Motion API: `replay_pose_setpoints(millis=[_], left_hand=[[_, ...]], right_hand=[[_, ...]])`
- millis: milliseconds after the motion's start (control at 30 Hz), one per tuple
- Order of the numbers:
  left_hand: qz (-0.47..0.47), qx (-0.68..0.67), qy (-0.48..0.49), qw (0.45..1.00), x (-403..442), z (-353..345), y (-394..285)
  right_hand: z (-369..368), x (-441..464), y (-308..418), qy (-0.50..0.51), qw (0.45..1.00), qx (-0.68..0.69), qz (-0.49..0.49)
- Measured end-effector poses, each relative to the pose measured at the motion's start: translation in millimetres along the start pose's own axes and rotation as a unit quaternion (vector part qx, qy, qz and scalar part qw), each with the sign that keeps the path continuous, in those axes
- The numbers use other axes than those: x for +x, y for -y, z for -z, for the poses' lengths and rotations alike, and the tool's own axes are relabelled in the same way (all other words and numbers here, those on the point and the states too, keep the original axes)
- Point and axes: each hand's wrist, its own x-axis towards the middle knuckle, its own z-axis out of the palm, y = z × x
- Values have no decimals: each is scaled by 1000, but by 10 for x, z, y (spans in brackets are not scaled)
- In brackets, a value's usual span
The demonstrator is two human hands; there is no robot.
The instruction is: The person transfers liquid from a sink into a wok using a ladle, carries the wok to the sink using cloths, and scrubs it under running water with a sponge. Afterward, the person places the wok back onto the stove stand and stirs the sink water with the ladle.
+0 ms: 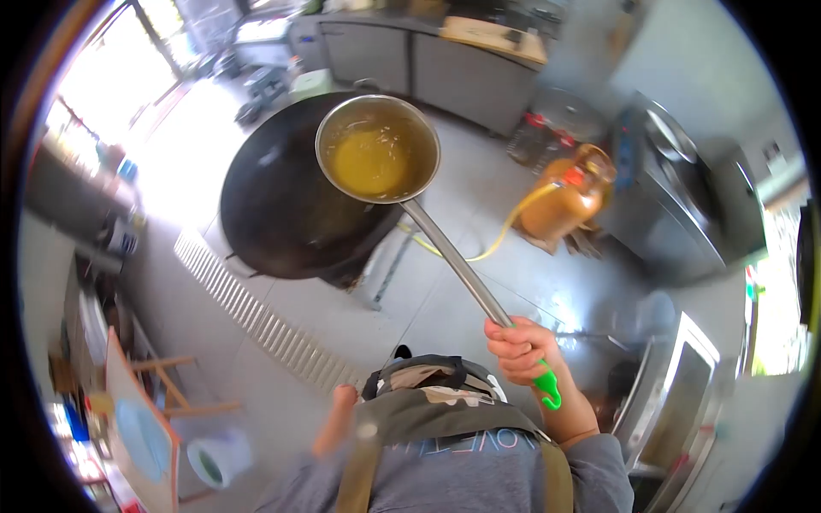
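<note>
Head view, lower left: a white bucket (221,460) stands near a slatted drain grate (265,323) that runs diagonally toward the centre. Left of centre, in the upper half of the frame, a large dark wok (282,205) rests on a metal stand (378,275). Below it, near the bottom centre, the left hand (345,395) is just beside the edge of the apron (453,417); it is seen end-on, so I cannot tell if it is open or curled, and nothing shows in it. The steel ladle (440,243) slants from upper centre to lower right, its bowl overlapping the wok's right part and apparently held above it. Yellow liquid (372,162) lies in the bowl: I judge the filling done and the pouring not yet done; what else is left cannot be told. The right hand (523,350) grips the ladle's handle, fingers wrapped round it, the green hooked end (552,395) jutting below. Farther right stands an orange gas cylinder (560,209), a yellow hose (492,251) curving from it toward the stand
</note>
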Motion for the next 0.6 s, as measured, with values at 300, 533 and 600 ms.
replay_pose_setpoints(millis=[300, 533, 600], left_hand=[[-213, 263, 48, 940, 571, 573, -1135], [-298, 239, 23, 924, 1056, 616, -2052], [-278, 226, -29, 933, 1332, 456, -2202]], right_hand=[[457, -2291, -710, -85, 926, 55, 364], [1068, -3582, -1006, -172, 782, 119, 588], [1338, -3944, -998, -226, 728, 115, 637]])
